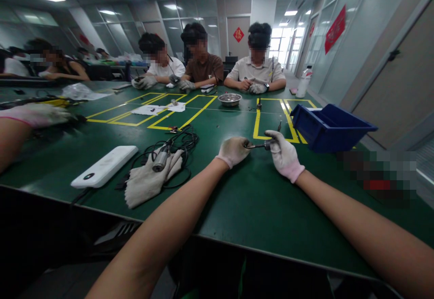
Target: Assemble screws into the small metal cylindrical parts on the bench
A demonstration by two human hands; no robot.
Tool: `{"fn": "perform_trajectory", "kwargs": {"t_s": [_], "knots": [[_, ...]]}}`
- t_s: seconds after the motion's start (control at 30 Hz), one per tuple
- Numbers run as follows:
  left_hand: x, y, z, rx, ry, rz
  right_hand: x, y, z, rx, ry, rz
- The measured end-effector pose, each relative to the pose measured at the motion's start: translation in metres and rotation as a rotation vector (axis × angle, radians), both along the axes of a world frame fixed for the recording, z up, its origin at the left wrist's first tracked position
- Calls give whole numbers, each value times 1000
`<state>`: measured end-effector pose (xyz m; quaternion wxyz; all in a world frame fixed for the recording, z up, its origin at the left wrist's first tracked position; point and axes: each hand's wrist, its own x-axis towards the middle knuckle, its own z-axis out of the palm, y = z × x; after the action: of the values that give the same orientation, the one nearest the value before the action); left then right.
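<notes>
Both of my hands wear whitish gloves with pink cuffs and are held over the green table [224,217]. Between them runs a thin dark metal rod [258,146]. My left hand [234,151] is closed around the rod's left end, where something small and dark is partly hidden by the fingers. My right hand [284,155] is closed on the thicker black end of the rod, which looks like the handle of a tool. Just beyond my right hand a small dark pointed piece [279,126] stands up.
Left of my hands lie a grey cloth [144,184], a silver cylindrical tool [162,159] with black cables, and a white power bank [105,165]. A blue bin [332,129] is at the right, a metal bowl [229,100] farther back. A neighbour's gloved hand [37,114] is far left.
</notes>
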<state>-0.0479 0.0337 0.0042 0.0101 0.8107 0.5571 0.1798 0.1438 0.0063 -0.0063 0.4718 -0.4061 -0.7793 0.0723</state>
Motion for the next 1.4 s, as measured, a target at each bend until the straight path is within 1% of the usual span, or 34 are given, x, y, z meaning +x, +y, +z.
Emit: {"fn": "perform_trajectory", "kwargs": {"t_s": [0.2,0.37,0.5,0.6,0.7,0.8,0.9,1.03,1.13,1.27,1.33,1.4], "knots": [[-14,13,-7,60,37,56,-2,7,-3,-141,-198,-11],[-24,25,-13,26,-13,102,-11,4,0,-209,-350,-50],[-35,34,-16,7,-45,93,-15,4,-1,-218,-377,-58],[-48,41,-18,13,-67,138,-14,4,-3,-233,-376,-93],[-65,48,-21,-3,-174,208,-12,5,-4,-234,-399,-117],[-77,54,-25,2,-309,269,-11,6,-5,-203,-449,-105],[-81,57,-27,-8,-406,315,-11,8,-6,-188,-473,-96],[-78,57,-26,-50,-486,297,-10,8,-6,-179,-504,-118],[-76,54,-22,-111,-408,353,-10,5,-4,-132,-540,-174],[-75,50,-17,-103,-162,450,-10,2,-1,-118,-593,-252],[-74,49,-15,-100,-98,460,-10,2,0,-129,-624,-272],[-74,49,-15,-117,-83,442,-10,3,0,-149,-647,-287]]}}
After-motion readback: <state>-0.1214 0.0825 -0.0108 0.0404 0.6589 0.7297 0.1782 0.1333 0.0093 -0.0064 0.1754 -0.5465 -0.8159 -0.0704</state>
